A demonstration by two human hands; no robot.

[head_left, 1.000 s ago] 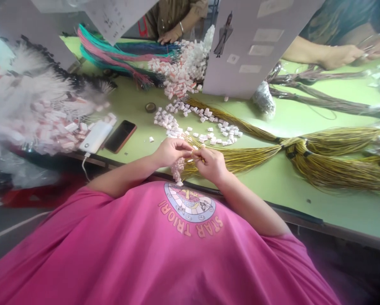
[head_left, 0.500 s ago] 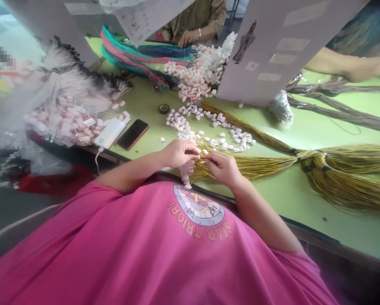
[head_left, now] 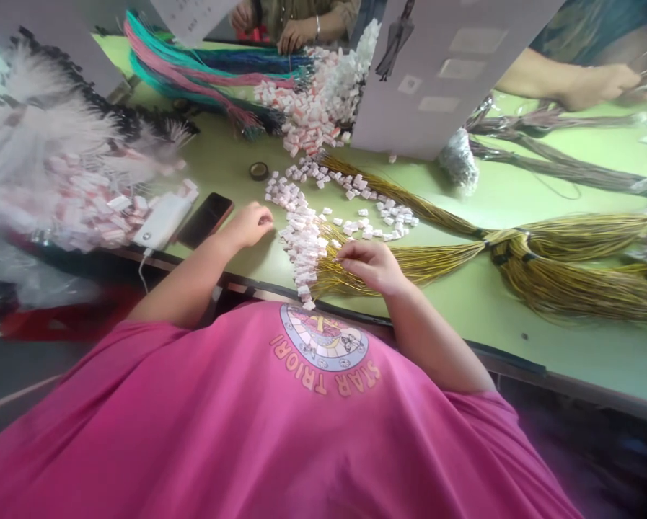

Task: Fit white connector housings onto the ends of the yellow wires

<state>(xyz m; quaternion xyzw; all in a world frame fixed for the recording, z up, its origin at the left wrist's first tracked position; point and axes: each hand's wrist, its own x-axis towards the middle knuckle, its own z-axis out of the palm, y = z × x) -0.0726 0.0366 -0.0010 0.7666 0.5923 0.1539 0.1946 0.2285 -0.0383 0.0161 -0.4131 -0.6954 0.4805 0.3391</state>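
L hand [head_left: 250,225] nr table edge [head_left: 258,282], fingers closed, clear of connectors [head_left: 304,249], R hand [head_left: 338,258] @ yellow wires [head_left: 434,263], narrow pinch

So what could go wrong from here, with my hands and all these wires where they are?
The left forearm lies close to the white cable hanging from the white power bank; catching it might drag the power bank off.

The left hand is beside the smartphone, so a sideways move could knock it.

The nearest white connectors reach the table edge; some could slip over if the right hand tugs the yellow wires.
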